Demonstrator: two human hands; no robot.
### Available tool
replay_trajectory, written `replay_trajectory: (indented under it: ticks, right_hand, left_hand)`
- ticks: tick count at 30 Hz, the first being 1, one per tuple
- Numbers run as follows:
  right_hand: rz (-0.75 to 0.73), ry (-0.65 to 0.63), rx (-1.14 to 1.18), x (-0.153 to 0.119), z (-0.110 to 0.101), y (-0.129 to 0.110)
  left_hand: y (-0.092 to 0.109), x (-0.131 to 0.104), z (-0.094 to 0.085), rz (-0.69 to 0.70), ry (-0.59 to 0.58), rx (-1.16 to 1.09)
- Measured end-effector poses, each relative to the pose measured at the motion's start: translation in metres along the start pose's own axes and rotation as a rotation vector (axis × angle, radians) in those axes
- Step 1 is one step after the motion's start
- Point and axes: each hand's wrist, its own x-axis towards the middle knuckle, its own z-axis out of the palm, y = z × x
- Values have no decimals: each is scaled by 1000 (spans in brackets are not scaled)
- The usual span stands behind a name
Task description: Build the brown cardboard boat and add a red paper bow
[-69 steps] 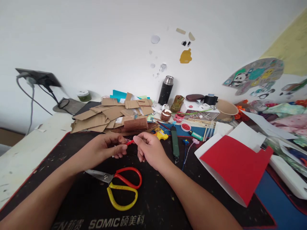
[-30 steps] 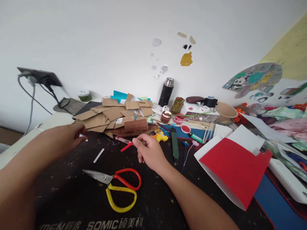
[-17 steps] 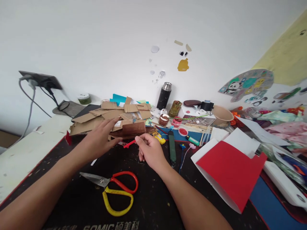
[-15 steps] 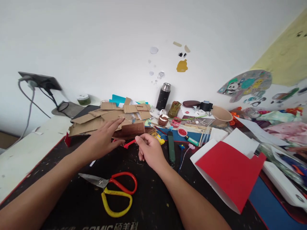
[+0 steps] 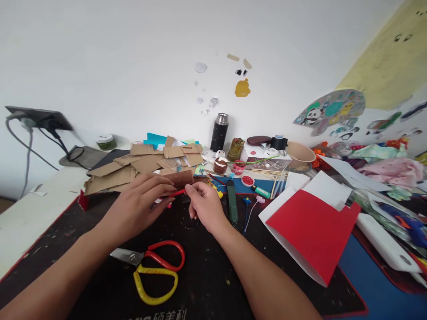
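Note:
Between my two hands, over the black mat (image 5: 207, 275), a thin red paper strip (image 5: 178, 192) is stretched. My right hand (image 5: 204, 205) pinches its right end between thumb and forefinger. The left end lies between the thumb and fingers of my left hand (image 5: 142, 200), which are closed around it. Just behind the strip sits a brown cardboard roll (image 5: 182, 178). Scissors (image 5: 156, 271) with one red and one yellow handle rest on the mat in front of my hands, blades pointing left. To the right of my right hand lies a green utility knife (image 5: 232, 202).
Cardboard scraps (image 5: 116, 173) are heaped at the back left. A black flask (image 5: 219, 133) stands by the wall, near small paint jars (image 5: 220, 166). Folded red paper (image 5: 315, 233) lies at the right, beside a white device (image 5: 383, 242). A green lighter (image 5: 262, 192) is behind it.
My left hand has moved in and closed on the left end of the red strip, where its fingers were spread before. The camera view has shifted slightly to the right.

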Motion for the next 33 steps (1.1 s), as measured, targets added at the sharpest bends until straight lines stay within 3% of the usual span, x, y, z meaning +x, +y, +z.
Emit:
replay_trajectory:
  ticks: [3, 12, 16, 28, 33]
  right_hand:
    - [13, -9, 11, -1, 1, -1]
    - [58, -100, 172, -5, 5, -3]
    - [99, -105, 215, -6, 7, -4]
    - [131, -50, 231, -6, 10, 2]
    - [123, -43, 237, -5, 10, 2]
  left_hand:
    - [-5, -2, 4, 47, 2, 35]
    - [-4, -9, 6, 18, 57, 267]
    - [-1, -11, 9, 28, 22, 346]
    - [9, -8, 13, 159, 3, 338]
    - [9, -12, 15, 93, 40, 229]
